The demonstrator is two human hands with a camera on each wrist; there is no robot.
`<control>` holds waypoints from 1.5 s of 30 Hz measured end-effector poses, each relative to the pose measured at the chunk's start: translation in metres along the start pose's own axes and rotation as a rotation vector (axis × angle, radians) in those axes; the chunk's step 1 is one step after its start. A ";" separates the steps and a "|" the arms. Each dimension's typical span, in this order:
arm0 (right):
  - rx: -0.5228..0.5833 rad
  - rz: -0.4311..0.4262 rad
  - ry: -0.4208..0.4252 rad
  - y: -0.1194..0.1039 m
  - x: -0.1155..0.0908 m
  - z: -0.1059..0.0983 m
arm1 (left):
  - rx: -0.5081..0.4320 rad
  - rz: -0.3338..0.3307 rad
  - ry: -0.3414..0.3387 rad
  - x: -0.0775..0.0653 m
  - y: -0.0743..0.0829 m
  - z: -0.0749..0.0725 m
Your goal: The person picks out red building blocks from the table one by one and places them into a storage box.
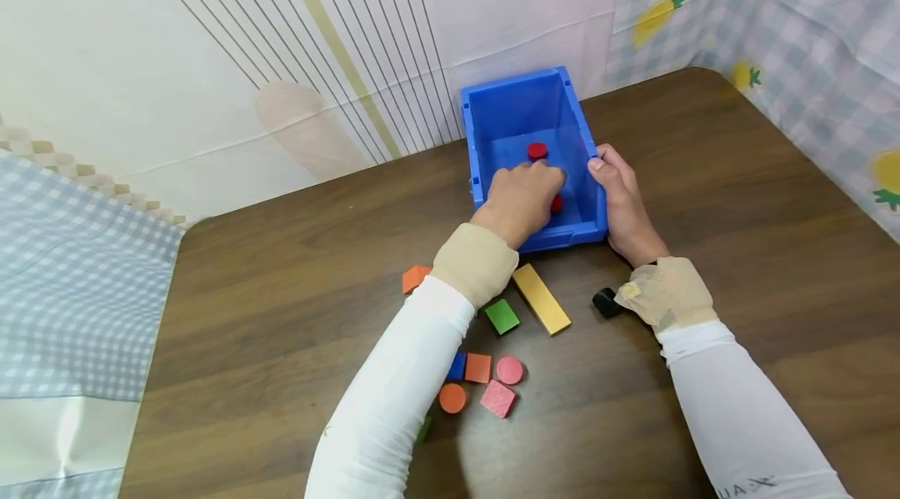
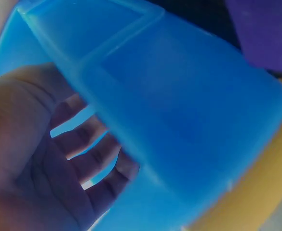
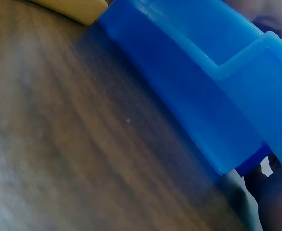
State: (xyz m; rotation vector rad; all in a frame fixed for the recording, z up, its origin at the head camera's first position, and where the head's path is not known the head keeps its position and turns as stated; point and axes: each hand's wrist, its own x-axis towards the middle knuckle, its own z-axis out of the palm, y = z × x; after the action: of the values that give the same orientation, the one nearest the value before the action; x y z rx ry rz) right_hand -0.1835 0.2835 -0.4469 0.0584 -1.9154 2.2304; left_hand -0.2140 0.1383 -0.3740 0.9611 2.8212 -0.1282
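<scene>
A blue plastic bin [image 1: 583,136] stands against the back curtain. My left hand [image 1: 523,190] reaches down inside it over the front rim; in the left wrist view its fingers [image 2: 90,161] bend in behind the bin wall. The fingertips are hidden, so I cannot tell whether they hold anything. One red round block [image 1: 537,151] lies on the bin floor beyond the knuckles, and another red piece [image 1: 557,204] shows beside the hand. My right hand [image 1: 622,198] grips the bin's right wall, thumb on the rim and fingers outside.
Before the bin lie a long yellow block [image 1: 541,300], a green block [image 1: 502,317] and an orange block [image 1: 415,278]. Nearer me are a pink cube [image 1: 498,399], pink disc [image 1: 509,370], orange disc [image 1: 453,398] and several other pieces, some beneath my left forearm. Purple [image 2: 266,36] shows near the bin.
</scene>
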 end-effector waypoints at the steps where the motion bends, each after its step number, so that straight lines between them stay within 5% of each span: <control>1: -0.004 0.000 0.004 0.000 0.000 -0.001 | 0.002 0.010 0.009 -0.001 0.000 -0.001; 15: 0.017 -0.006 0.010 0.001 0.003 -0.006 | 0.217 0.197 0.139 -0.044 -0.017 -0.030; 31: -0.019 -0.005 -0.004 0.002 0.007 0.004 | 0.007 0.186 0.207 -0.068 -0.051 -0.040; 45: -0.013 -0.006 0.010 0.001 0.006 -0.001 | -0.027 0.224 0.256 -0.076 -0.054 -0.028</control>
State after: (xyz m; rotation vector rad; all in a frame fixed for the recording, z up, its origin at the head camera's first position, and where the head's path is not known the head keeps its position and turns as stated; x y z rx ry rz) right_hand -0.1897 0.2847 -0.4472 0.0507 -1.9217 2.2103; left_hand -0.1911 0.0542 -0.3314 1.3665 2.9016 0.0654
